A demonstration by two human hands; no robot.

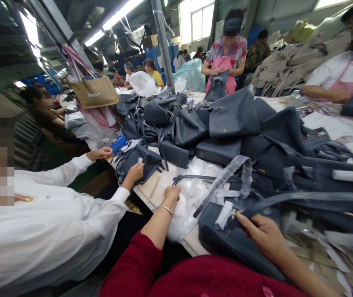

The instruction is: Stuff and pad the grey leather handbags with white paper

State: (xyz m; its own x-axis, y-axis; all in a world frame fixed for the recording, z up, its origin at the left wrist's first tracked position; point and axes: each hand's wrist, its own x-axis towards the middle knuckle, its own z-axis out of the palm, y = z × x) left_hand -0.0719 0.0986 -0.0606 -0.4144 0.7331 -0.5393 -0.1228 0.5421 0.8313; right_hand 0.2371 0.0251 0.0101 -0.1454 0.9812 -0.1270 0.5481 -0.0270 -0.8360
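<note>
My right hand [258, 231] is closed at the gold metal fitting [234, 213] of a dark blue bag [220, 235], thumb and fingers pinched around the strap end there. A dark strap [306, 198] in clear film runs off to the right above this hand. White wrapping [224, 215] sits beside the fitting. Further left, my left hand [172, 194], with a bangle at the wrist, is closed at the table edge beside white padding [191, 187]. What its fingers hold is too small to make out. A film-wrapped strap [220, 185] lies between my hands.
Dark blue bags [232, 111] are heaped across the table [148, 189]. At my left, a person in a white shirt [55, 214] reaches to a dark bag [147, 161]. Others work across the table. Paper and film scraps [328, 251] lie at the right.
</note>
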